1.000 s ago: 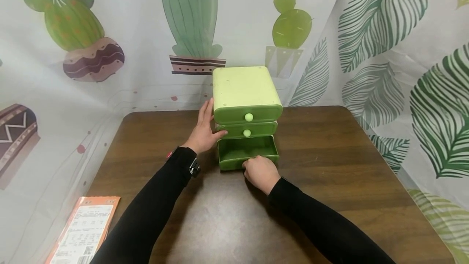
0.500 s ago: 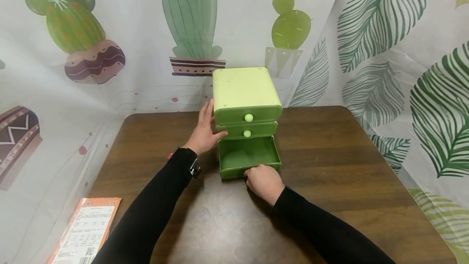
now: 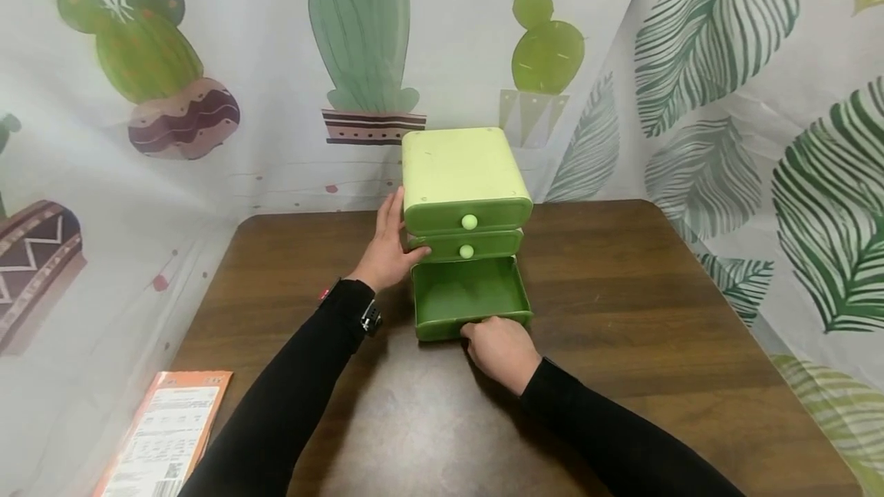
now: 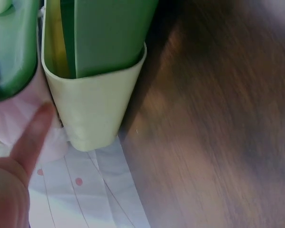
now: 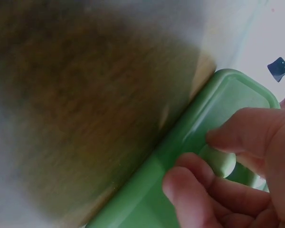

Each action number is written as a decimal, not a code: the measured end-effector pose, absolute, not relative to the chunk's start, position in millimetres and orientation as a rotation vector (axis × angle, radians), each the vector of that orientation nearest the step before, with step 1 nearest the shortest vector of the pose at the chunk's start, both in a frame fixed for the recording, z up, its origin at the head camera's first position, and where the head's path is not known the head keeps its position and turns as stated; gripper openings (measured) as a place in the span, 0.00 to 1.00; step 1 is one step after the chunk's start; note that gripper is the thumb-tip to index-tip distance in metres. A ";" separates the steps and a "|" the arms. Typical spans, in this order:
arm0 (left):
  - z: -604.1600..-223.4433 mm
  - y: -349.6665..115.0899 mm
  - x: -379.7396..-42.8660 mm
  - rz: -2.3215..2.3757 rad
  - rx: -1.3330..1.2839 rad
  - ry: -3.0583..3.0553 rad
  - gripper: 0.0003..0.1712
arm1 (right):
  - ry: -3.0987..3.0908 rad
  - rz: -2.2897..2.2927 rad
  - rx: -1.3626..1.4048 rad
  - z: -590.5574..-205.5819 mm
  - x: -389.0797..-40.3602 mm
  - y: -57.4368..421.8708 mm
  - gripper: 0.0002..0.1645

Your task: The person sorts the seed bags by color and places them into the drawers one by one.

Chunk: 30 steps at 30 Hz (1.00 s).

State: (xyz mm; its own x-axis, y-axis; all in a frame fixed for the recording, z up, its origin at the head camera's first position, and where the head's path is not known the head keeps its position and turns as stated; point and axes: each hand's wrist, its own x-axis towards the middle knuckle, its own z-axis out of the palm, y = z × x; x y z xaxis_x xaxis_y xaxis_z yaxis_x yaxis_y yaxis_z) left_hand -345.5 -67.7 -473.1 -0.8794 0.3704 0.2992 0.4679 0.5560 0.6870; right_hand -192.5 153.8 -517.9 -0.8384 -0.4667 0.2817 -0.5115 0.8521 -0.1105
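Observation:
A small drawer cabinet (image 3: 459,163) with a pale yellow-green top and three green drawer fronts stands at the back of the table. Its bottom drawer (image 3: 473,290) is pulled far out, and I see nothing inside. My right hand (image 3: 503,353) pinches that drawer's round knob (image 5: 219,160) between thumb and curled fingers, as the right wrist view shows. Against the cabinet's left side rests my left hand (image 3: 388,251), fingers straight, the thumb reaching the middle drawer's front (image 3: 442,246). The top drawer (image 3: 435,217) and the middle one look pushed in.
An orange-edged packet with a white printed label (image 3: 169,420) lies at the table's left edge. Behind the brown wooden table (image 3: 621,313) hangs a white cloth (image 3: 456,37) printed with cacti and leaves.
Holding the knob, my right hand has drawn the bottom drawer further out toward me, mostly during the first half second. My left hand has stayed against the cabinet.

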 end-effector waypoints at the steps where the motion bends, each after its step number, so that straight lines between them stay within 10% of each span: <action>1: -473.7 -66.5 -344.0 -1.234 -0.710 -2.670 0.67 | -2.798 0.272 0.749 -519.0 -191.0 154.4 0.11; 14: -477.8 -107.4 -281.4 -1.011 -0.327 -2.927 0.51 | -2.888 0.354 0.886 -527.3 -168.6 163.1 0.20; 30: -502.0 -291.5 -132.2 -0.603 0.554 -3.325 0.59 | -2.720 0.411 1.115 -500.2 -148.9 162.5 0.27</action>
State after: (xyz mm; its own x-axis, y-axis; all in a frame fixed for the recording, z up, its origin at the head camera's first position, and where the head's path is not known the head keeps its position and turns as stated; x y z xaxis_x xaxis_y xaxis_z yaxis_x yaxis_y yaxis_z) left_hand -132.2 -291.5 -502.0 -0.9090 -0.2589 -0.3265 -0.3571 0.8878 0.2903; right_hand -148.9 162.5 -500.2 -0.7047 -0.6596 0.2613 -0.7073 0.6817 -0.1869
